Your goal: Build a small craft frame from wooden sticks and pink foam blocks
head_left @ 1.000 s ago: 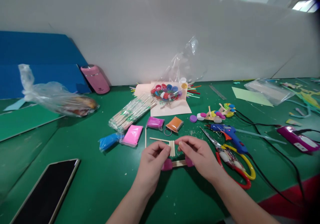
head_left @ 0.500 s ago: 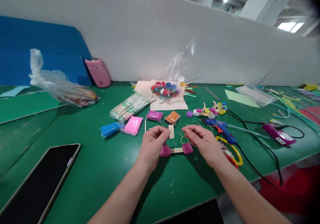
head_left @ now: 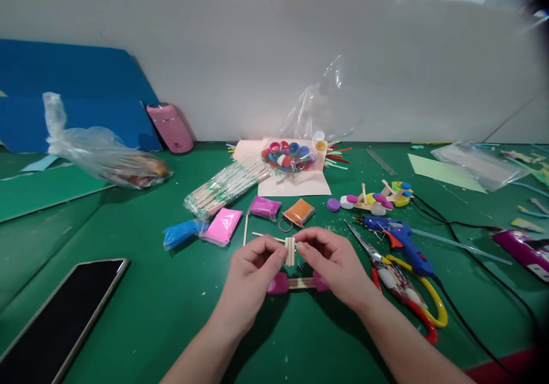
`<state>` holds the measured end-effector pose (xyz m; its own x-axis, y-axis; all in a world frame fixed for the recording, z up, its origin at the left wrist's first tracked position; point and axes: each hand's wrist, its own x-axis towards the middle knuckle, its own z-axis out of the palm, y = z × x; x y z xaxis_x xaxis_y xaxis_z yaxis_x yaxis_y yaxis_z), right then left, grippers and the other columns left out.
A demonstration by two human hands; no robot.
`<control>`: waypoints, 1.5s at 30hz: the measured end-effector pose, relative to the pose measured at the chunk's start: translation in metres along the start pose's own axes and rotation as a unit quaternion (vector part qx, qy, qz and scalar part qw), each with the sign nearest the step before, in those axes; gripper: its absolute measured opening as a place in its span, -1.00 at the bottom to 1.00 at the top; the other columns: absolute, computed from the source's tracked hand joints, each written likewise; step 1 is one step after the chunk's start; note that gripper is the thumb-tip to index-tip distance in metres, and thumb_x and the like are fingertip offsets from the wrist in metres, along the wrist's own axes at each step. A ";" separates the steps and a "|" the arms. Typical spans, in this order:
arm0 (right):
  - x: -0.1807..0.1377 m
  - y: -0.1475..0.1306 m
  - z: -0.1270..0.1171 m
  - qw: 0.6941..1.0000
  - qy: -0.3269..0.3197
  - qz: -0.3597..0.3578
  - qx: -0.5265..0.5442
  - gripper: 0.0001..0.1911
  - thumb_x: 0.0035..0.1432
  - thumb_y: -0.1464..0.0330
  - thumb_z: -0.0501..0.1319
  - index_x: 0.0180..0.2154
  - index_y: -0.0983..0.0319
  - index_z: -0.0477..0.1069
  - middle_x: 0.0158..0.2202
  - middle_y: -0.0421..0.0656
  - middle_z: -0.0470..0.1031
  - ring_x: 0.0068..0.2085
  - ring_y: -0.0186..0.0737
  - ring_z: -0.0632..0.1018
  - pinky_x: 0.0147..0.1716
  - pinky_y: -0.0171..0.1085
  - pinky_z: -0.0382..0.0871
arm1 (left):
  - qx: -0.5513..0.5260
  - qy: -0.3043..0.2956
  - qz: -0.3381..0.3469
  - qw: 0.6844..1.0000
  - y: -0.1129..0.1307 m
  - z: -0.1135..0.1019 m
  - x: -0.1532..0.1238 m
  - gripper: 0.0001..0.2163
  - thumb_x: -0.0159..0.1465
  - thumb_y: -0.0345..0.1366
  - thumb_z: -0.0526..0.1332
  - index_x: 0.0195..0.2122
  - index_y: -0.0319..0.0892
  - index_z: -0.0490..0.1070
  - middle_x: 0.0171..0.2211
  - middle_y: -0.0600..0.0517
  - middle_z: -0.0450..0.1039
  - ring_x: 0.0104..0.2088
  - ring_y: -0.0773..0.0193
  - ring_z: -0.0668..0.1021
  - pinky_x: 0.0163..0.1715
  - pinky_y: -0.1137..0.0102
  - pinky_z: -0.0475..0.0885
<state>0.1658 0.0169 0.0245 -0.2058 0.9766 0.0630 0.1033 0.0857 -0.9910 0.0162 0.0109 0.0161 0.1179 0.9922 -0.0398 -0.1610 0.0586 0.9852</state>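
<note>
Your left hand (head_left: 253,272) and right hand (head_left: 337,264) meet at a short stick bundle (head_left: 290,251). The fingers of each pinch one side of it, and both hands are equally near. Its long axis runs crosswise to your pinch. Just below the fingers, a pink-capped stick (head_left: 300,282) lies sideways on the table (head_left: 150,304). Scissors (head_left: 403,284) lie to the right, and a metal ring (head_left: 285,225) lies just beyond.

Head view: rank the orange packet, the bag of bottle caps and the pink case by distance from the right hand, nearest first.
1. orange packet, just beyond the right hand.
2. bag of bottle caps, farther back, centre.
3. pink case, far left at the back.
</note>
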 end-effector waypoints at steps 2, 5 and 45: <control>0.000 0.003 0.000 1.000 -0.006 0.007 -0.002 -0.86 0.06 0.31 0.15 -0.35 0.25 0.39 -0.45 -0.20 0.41 -0.42 -0.33 0.40 -0.44 -0.37 0.29 | 0.014 -0.005 -0.010 1.000 0.000 0.000 -0.001 -0.86 0.11 -0.29 0.20 -0.55 -0.22 0.35 -0.56 0.10 0.29 -0.52 0.37 0.32 -0.52 0.49 0.20; -0.002 0.007 0.001 1.000 0.002 0.017 -0.015 -0.84 0.06 0.29 0.15 -0.37 0.26 0.39 -0.48 -0.21 0.40 -0.47 -0.35 0.38 -0.51 -0.39 0.27 | 0.035 -0.010 -0.017 0.999 -0.002 0.001 -0.002 -0.85 0.12 -0.29 0.19 -0.55 -0.21 0.35 -0.58 0.11 0.28 -0.53 0.38 0.31 -0.53 0.49 0.20; -0.008 0.008 0.006 0.999 0.018 -0.005 -0.040 -0.83 0.08 0.36 0.15 -0.51 0.28 0.35 -0.60 -0.29 0.25 -0.57 -0.44 0.23 -0.62 -0.45 0.10 | 0.057 -0.038 -0.038 0.997 0.000 0.001 -0.004 -0.82 0.15 -0.30 0.16 -0.56 -0.22 0.29 -0.60 0.13 0.22 -0.57 0.40 0.32 -0.56 0.48 0.21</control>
<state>0.1623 0.0084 0.0150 -0.1728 0.9818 0.0793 0.1785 0.1104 -0.9777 0.0169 0.0072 0.0169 0.2004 0.9740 -0.1057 -0.0375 0.1154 0.9926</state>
